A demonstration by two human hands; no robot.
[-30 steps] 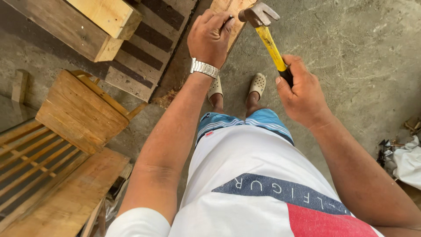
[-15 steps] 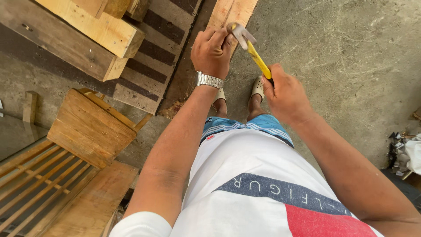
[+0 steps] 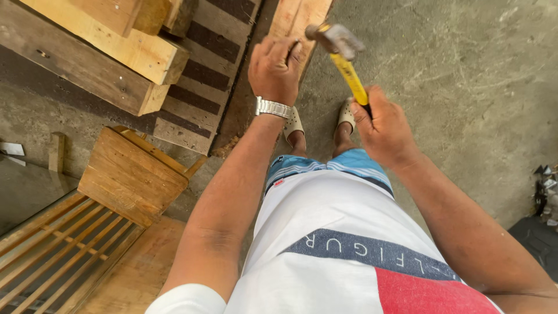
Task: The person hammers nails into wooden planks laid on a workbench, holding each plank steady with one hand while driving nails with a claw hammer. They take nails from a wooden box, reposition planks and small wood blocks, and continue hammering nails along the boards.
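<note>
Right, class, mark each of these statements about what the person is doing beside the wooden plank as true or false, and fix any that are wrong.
1. The right hand grips a hammer with a yellow handle. True.
2. The left hand lies flat on the concrete floor. False: it is raised, its fingers curled, close to the hammer's head over a wooden plank.
3. A metal watch is on the left wrist. True.
4. The person is barefoot. False: light-coloured sandals are on both feet.
5. Stacked timber beams lie at upper left. True.
</note>
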